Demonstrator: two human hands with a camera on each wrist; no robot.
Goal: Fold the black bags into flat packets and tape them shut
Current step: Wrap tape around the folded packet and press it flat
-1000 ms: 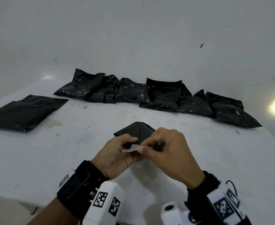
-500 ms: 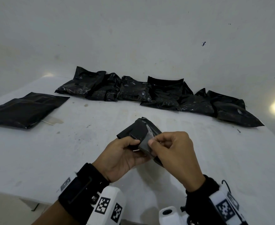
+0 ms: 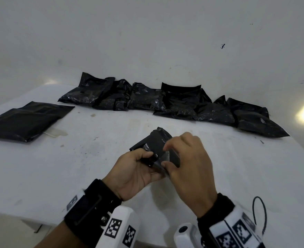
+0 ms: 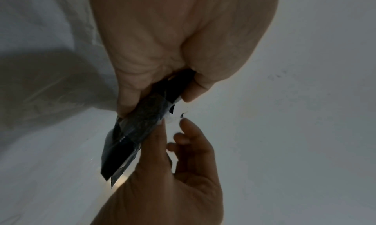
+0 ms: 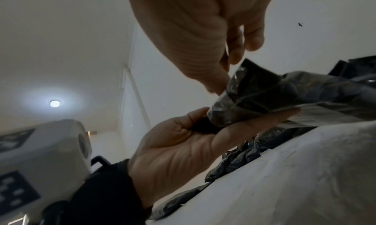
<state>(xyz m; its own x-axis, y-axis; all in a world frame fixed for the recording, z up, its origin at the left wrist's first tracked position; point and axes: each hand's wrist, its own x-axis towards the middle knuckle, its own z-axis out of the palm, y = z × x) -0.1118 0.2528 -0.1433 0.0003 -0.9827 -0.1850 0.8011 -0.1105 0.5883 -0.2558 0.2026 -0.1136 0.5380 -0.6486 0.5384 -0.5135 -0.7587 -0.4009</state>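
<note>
A small folded black packet point(image 3: 156, 142) is held just above the white table point(image 3: 58, 167), near its front. My left hand point(image 3: 148, 157) grips the packet's near end, thumb on top and fingers underneath. A strip of clear tape point(image 3: 162, 156) lies wrapped over that end. My right hand point(image 3: 165, 156) pinches the tape against the packet between thumb and forefinger. In the left wrist view the packet point(image 4: 138, 123) shows edge-on between my left hand point(image 4: 156, 99) and right hand point(image 4: 171, 132). In the right wrist view the tape point(image 5: 225, 106) wrinkles round the packet point(image 5: 258, 90), with my right hand point(image 5: 227, 70) above and my left hand point(image 5: 242, 115) below.
A row of several crumpled black bags point(image 3: 147, 99) lies along the wall at the back of the table. A flat stack of black bags point(image 3: 25, 120) sits at the far left, with a pale strip point(image 3: 55, 132) beside it. The table's front edge runs under my wrists.
A second ago my right hand held the tape strip out flat at the packet's near edge. Now the tape is wrapped onto the packet, which has tipped up between both hands.
</note>
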